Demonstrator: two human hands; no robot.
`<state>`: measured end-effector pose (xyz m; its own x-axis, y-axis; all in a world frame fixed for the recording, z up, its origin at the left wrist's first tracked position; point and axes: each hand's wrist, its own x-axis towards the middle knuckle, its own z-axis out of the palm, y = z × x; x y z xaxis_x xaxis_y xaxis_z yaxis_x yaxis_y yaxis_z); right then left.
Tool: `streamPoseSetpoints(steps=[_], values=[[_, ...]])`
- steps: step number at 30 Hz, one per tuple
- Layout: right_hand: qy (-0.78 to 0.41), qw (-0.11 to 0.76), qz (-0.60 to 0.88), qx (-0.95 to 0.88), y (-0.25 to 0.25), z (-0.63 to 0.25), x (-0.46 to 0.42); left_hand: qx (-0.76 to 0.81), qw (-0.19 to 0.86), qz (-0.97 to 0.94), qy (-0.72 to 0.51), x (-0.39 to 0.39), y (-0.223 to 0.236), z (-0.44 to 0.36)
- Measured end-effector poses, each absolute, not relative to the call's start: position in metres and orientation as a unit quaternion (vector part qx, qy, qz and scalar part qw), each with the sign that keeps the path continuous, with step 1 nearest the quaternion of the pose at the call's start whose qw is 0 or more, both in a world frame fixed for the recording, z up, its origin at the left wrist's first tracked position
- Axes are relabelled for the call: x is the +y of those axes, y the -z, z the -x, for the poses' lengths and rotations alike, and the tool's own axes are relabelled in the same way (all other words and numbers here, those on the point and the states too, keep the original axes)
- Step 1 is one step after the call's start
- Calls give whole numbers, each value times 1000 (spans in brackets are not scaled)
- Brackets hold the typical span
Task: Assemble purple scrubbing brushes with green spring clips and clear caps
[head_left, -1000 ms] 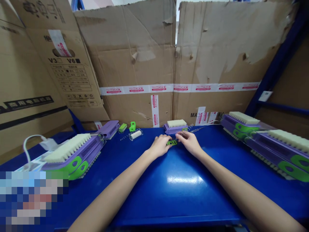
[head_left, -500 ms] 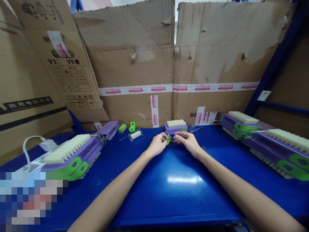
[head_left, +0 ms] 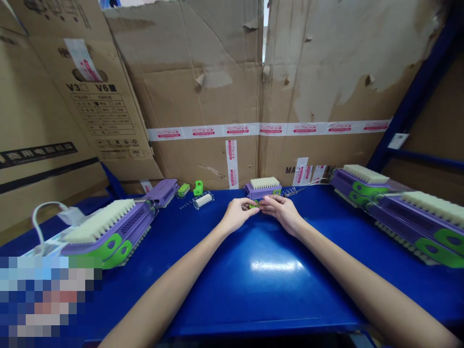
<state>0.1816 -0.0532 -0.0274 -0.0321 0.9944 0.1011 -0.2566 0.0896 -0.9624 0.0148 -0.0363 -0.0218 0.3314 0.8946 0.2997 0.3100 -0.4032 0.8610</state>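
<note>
My left hand [head_left: 237,216] and my right hand [head_left: 279,210] meet at the far middle of the blue table [head_left: 261,280]. Both are closed in a pinch on a small green plastic part [head_left: 255,205] held between their fingertips, just above the table. Most of the part is hidden by the fingers. Right behind the hands stands a small purple brush block [head_left: 264,187] with pale bristles on top.
Stacks of purple and green brush units lie at the left [head_left: 108,229] and at the right [head_left: 406,212]. A clear roller piece [head_left: 203,200], green pieces [head_left: 197,188] and a purple cover [head_left: 162,191] lie at the back left. Cardboard walls [head_left: 224,96] enclose the table.
The green part lay flat on the table under my fingers a second ago. Both hands have lifted it and drawn together, pinching it between them.
</note>
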Motion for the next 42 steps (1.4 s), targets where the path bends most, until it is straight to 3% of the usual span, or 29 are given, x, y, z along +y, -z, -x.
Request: streamPoseSetpoints(steps=[5, 14, 27, 34, 42], values=[[-529, 555, 401, -500, 29, -181, -54, 413, 346, -729, -421, -37, 22, -16], [-438, 512, 412, -614, 24, -178, -60, 361, 426, -738, -380, -38, 20, -10], [-414, 605, 422, -534, 29, -174, -53, 380, 466, -665, -444, -41, 20, -11], [-402, 591, 423, -557, 25, -169, -59, 320, 553, -652, -409, -47, 24, -17], [-335, 567, 444, -607, 33, -171, -54, 369, 527, -630, -435, -48, 25, -18]])
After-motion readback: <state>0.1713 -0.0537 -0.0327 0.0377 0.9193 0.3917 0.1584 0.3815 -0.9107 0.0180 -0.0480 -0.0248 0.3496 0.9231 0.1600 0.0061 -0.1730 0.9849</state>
